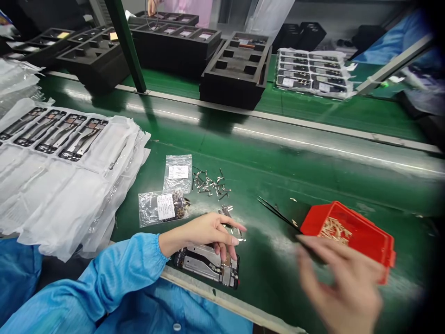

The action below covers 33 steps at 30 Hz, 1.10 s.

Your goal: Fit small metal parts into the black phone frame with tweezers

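My left hand [213,234] hovers over the near end of a phone frame [205,263]. Its index finger is stretched out, and a small silvery strip [242,240] sticks out at the thumb tip, apparently pinched there. The lower fingers hang over the phone frame; whether they touch it I cannot tell. Blurred by motion, my right hand [342,278] grips black tweezers [278,212] whose tips point up and left. Beside that hand stands a red bin [368,236] with small beige strips [335,231] in it. Loose small parts [210,183] lie beyond my left hand.
Two labelled plastic bags [178,172] lie left of the loose parts. White trays [73,185] with phone frames are stacked at left. Black foam boxes [231,88] and a filled clear tray [313,72] stand beyond the metal rail. A green post [127,46] rises there.
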Available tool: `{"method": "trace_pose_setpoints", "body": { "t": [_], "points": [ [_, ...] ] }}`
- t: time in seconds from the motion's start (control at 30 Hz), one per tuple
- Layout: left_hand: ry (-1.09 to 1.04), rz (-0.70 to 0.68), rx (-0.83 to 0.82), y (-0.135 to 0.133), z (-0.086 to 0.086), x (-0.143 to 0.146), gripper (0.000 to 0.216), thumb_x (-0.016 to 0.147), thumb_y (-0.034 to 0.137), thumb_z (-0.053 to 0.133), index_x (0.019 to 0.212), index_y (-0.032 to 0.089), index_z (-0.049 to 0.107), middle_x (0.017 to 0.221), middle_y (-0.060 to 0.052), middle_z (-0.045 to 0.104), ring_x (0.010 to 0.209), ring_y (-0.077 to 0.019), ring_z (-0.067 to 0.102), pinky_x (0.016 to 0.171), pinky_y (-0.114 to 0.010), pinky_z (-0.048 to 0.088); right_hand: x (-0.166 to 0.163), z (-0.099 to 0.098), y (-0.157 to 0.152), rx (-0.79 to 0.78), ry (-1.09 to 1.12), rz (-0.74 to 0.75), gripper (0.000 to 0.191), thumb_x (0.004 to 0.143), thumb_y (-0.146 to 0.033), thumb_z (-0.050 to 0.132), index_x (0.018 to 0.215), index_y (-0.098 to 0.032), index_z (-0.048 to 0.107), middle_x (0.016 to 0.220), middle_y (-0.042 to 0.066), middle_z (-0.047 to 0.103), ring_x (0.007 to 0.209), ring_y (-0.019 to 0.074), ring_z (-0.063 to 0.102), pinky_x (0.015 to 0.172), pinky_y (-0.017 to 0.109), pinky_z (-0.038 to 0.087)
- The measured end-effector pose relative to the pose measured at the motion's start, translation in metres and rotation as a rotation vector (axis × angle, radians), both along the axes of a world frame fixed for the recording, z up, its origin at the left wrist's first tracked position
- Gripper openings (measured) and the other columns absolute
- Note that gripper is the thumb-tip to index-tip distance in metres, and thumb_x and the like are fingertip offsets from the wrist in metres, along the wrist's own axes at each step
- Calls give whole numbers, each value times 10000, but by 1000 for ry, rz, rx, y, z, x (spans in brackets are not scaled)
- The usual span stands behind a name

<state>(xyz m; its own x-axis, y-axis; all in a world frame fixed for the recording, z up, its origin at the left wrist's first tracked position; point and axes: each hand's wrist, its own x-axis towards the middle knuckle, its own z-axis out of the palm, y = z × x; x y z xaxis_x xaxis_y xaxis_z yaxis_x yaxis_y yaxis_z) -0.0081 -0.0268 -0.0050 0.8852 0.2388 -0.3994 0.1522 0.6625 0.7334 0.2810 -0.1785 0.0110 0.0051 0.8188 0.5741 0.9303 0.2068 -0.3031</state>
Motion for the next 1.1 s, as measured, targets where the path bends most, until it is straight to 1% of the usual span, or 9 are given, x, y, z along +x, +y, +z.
{"method": "trace_pose_setpoints", "body": {
  "t": [0.13,0.23,0.33,0.4,0.5,0.57,0.63,0.77,1.1],
  "points": [
    [-13,4,-35,2,-3,0,714,818,467,943,1391,118,700,781,-64,820,552,-127,725,525,-204,493,-70,-7,25,-55,-23,243,289,1018,-76,729,1266,-224,705,1120,88,739,1000,265,624,916,429,454],
    [-32,-30,-67,4,-3,0,742,802,465,959,1393,106,690,779,-72,813,578,-145,737,552,-223,521,-80,-13,34,-31,13,271,242,1016,-71,738,1204,-222,714,1034,55,761,965,246,612,873,410,447],
    [-16,-35,9,2,3,-5,786,928,522,834,1545,117,563,805,-68,800,588,-149,729,580,-247,536,-74,-14,34,-57,135,264,181,1030,-101,727,1122,-256,742,973,21,763,920,226,605,847,389,471],
    [63,73,257,-6,9,-15,753,1036,545,679,1638,158,445,846,-51,787,582,-131,690,580,-253,509,-74,-15,29,-186,296,256,119,1046,-175,725,1082,-279,772,954,18,755,897,219,627,818,371,513],
    [256,292,900,-31,14,-38,573,1092,460,572,1598,205,482,919,-37,761,675,-141,643,693,-308,522,-82,-19,20,-528,555,301,150,1075,-341,701,990,-276,807,896,31,730,817,210,677,711,333,560],
    [342,287,1246,-52,12,-54,537,1079,437,607,1561,218,511,1039,-66,763,864,-206,673,843,-392,547,-89,-24,15,-674,621,307,269,1098,-418,650,946,-260,805,852,38,704,751,202,673,654,319,557],
    [385,184,1411,-71,9,-66,710,1017,507,723,1606,224,445,1248,-119,743,1115,-297,667,991,-497,532,-95,-29,11,-703,620,281,320,1116,-447,602,943,-252,788,841,42,682,737,201,659,639,315,547],
    [455,38,1470,-91,-1,-77,1103,849,538,917,1692,230,276,1502,-173,630,1359,-389,570,1117,-590,459,-98,-34,9,-713,580,272,275,1119,-428,599,971,-260,758,845,37,653,736,201,634,616,309,531],
    [467,32,1428,-92,-14,-81,1092,893,591,860,1720,261,228,1567,-171,599,1402,-380,538,1151,-561,401,-105,-41,5,-493,447,329,84,1088,-225,637,1058,-254,710,871,25,631,787,192,612,649,311,521]
  ]
}}
